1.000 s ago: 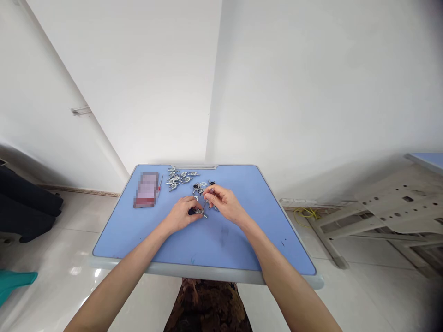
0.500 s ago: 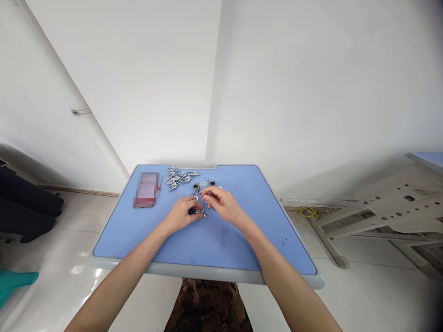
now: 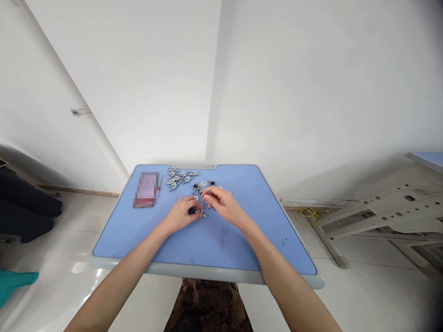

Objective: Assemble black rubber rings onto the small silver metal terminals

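A: Small metal fitting [image 3: 199, 211] pinched in the left hand [image 3: 179, 214], fingers closed tight around it!

B: And the right hand [image 3: 223, 204]? Curled narrow just beside it, but whether it's holding anything, I can't tell.

A: Beyond the grip, a loose heap of metal clips [image 3: 180, 177] lies on the blue desk [image 3: 221, 249], with a smaller cluster [image 3: 202, 186] right ahead of the fingers.
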A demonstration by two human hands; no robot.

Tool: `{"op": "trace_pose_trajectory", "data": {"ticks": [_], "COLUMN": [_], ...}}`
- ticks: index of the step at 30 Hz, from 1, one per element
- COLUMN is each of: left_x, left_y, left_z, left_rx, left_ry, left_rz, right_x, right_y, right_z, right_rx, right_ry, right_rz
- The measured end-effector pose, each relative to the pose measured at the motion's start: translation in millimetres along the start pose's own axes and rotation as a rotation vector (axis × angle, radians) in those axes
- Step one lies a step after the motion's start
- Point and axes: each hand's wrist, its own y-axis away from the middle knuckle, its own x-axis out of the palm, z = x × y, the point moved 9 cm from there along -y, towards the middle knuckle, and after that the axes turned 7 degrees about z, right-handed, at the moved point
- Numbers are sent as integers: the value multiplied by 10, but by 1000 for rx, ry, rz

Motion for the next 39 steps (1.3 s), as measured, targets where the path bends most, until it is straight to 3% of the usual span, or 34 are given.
{"op": "trace_pose_trajectory", "data": {"ticks": [9, 15, 19, 22, 29, 35, 39], "left_x": [0, 1, 2, 14, 15, 5, 11], "left_y": [-3, 0, 3, 3, 3, 4, 1], "left_z": [0, -4, -11, -7, 5, -12, -12], "left_rx": [6, 8, 17, 22, 17, 21, 25], "left_ry": [-10, -18, -43, -55, -74, -78, -83], "left_rz": [0, -4, -8, 3, 2, -5, 1], "right_x": [-8, -59, -25, -19, -78, -26, -65], "right_y": [15, 32, 49, 51, 34, 48, 48], "right_z": [4, 87, 162, 172, 111, 184, 186], "right_rx": [-26, -113, -161, -159, -144, -216, -226], "right_ry": [-71, 165, 262, 279, 306, 301, 356], "right_rz": [-26, -132, -93, -61, -154, -77, -143]}}
